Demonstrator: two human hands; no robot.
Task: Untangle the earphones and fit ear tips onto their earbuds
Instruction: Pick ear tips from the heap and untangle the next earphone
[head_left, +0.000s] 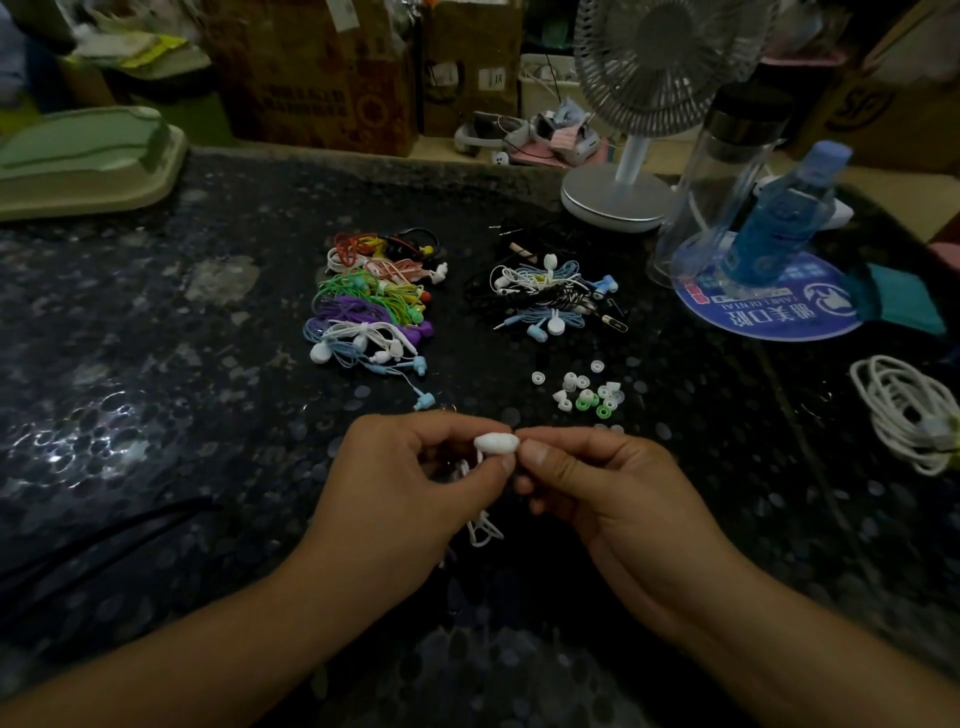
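Left hand (410, 467): raised above the near middle of the desk, fingers curled, thumb and fingertips pinching the left end of a white earbud (496, 443).
Right hand (608, 483): level with the left, knuckles up, thumb and forefinger pinched at the earbud's right end.
Hands: the 2 nearly meet, fingertips just apart.
Forearms: both bare, rising from the near corners and converging toward the middle.

At lower centre of the frame, my left hand (400, 467) and right hand (587, 483) pinch a white earbud (496, 443) between fingertips, its cable (483, 530) dangling below. Above it lie loose ear tips (587, 395) and two heaps of earphones (374, 306) on the dark table (156, 364).
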